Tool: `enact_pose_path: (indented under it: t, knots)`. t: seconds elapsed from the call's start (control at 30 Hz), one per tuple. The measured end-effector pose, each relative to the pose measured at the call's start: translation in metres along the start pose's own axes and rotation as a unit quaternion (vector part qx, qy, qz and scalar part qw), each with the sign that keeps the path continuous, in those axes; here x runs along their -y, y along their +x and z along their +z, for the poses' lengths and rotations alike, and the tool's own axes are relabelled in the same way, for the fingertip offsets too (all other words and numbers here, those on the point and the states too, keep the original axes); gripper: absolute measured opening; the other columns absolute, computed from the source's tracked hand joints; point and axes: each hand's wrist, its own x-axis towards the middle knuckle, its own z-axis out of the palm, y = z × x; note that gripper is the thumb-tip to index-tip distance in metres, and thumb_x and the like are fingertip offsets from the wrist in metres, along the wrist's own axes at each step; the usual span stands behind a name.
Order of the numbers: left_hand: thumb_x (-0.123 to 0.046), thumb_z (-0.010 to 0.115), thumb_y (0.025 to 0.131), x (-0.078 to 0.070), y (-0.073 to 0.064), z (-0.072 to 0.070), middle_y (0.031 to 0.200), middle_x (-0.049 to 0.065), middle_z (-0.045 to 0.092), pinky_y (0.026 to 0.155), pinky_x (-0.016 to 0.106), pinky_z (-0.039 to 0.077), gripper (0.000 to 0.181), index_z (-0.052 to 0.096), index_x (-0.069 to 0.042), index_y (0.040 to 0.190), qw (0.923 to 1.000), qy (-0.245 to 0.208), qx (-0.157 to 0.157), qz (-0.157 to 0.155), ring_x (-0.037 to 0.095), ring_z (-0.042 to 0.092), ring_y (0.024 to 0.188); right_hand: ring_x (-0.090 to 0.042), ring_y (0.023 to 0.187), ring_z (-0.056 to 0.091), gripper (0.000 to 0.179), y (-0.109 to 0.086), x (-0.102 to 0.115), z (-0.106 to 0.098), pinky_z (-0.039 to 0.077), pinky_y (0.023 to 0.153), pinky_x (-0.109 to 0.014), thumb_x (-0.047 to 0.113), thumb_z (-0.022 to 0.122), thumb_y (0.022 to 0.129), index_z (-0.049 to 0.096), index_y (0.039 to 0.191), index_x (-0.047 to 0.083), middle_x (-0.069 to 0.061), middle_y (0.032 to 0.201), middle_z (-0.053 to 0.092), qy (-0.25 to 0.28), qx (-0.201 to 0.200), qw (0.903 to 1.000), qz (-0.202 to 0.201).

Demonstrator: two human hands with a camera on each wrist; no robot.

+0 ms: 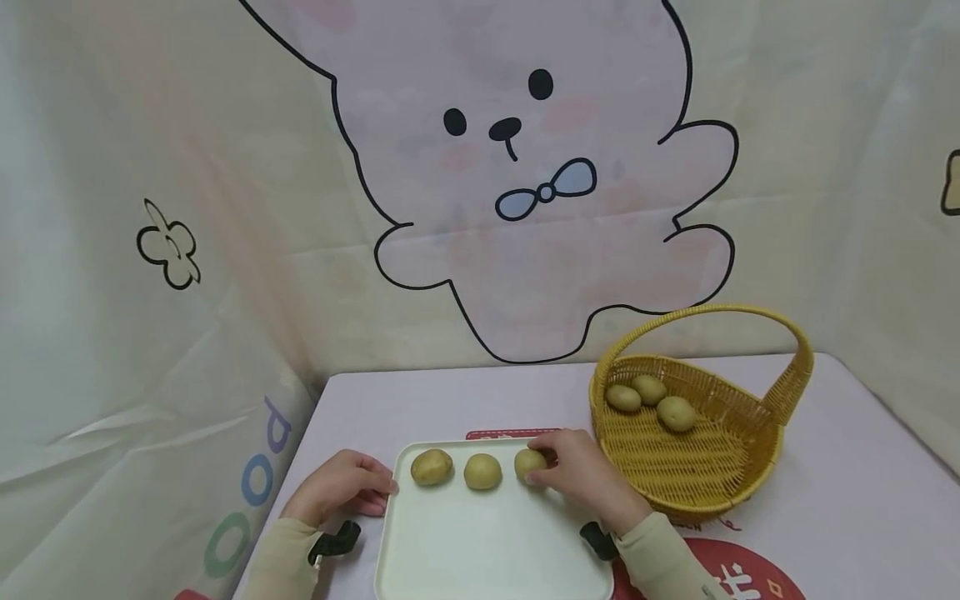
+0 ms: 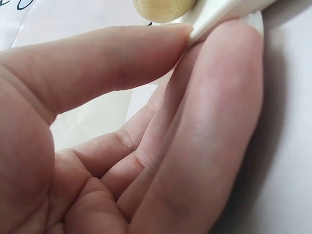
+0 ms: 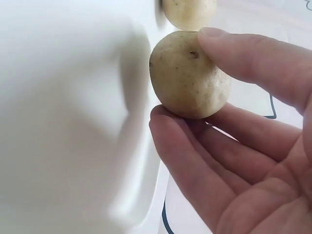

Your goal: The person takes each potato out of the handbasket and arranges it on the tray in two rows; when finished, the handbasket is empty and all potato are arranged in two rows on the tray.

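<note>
A white rectangular tray point(image 1: 491, 542) lies at the front of the table. Along its far side sit two potatoes, one at the left corner point(image 1: 432, 467) and another potato point(image 1: 482, 472) beside it. My right hand point(image 1: 581, 471) pinches a third potato point(image 3: 190, 75) between thumb and fingers at the tray's far right corner. At the tray's left edge, my left hand point(image 1: 348, 483) pinches the rim; the left wrist view has the thumb point(image 2: 122, 58) on top of the rim and a finger against its outer side.
A yellow wicker basket point(image 1: 675, 475) with a tall handle stands at the right, holding several potatoes, among them one potato point(image 1: 677, 413) nearest its middle. A red printed patch point(image 1: 738, 567) shows on the tablecloth at front right. Behind the table hangs a cartoon-printed curtain point(image 1: 525, 275).
</note>
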Motion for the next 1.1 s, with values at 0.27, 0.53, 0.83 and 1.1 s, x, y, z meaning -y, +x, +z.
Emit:
enact_pose_path:
  t: [0.27,0.53,0.83,1.1]
  knots:
    - [-0.016,0.083,0.091,0.0039,-0.0005,-0.0015,0.078,0.005,0.075,0.068,0.029,0.067,0.026,0.077,0.003,0.107,1.0,0.007,-0.004,-0.003,0.012,0.072,0.068,-0.012,0.088,0.066,0.038,0.0007,-0.0008,0.0068,0.056,0.078,-0.027,0.012,0.094,0.081,0.079,0.114,0.001,-0.001,0.097,0.077,0.017,0.005,0.9997,0.014]
    - [-0.016,0.083,0.091,0.001,-0.0002,-0.0005,0.079,0.006,0.075,0.068,0.029,0.067,0.026,0.077,0.003,0.107,0.9999,0.009,-0.004,-0.004,0.012,0.072,0.068,-0.012,0.091,0.066,0.041,0.001,-0.0027,0.0078,0.058,0.081,-0.03,0.013,0.094,0.081,0.079,0.118,0.0,-0.003,0.101,0.078,0.028,0.001,0.9991,0.03]
    - [-0.016,0.083,0.091,0.0029,0.0002,-0.0007,0.078,0.005,0.075,0.068,0.029,0.067,0.026,0.077,0.003,0.106,1.0,0.006,0.0,-0.003,0.012,0.072,0.068,-0.012,0.094,0.068,0.045,0.0006,-0.0039,0.0086,0.059,0.084,-0.032,0.012,0.094,0.081,0.078,0.121,0.0,-0.004,0.105,0.079,0.029,-0.002,0.9989,0.038]
    - [-0.016,0.082,0.092,0.0023,0.0018,-0.0019,0.08,0.006,0.076,0.069,0.03,0.067,0.027,0.077,0.004,0.108,1.0,0.004,0.003,-0.004,0.012,0.072,0.069,-0.012,0.093,0.067,0.045,0.0009,-0.0028,0.0074,0.058,0.083,-0.03,0.011,0.094,0.08,0.078,0.121,0.001,-0.002,0.104,0.078,0.031,-0.001,0.9986,0.042]
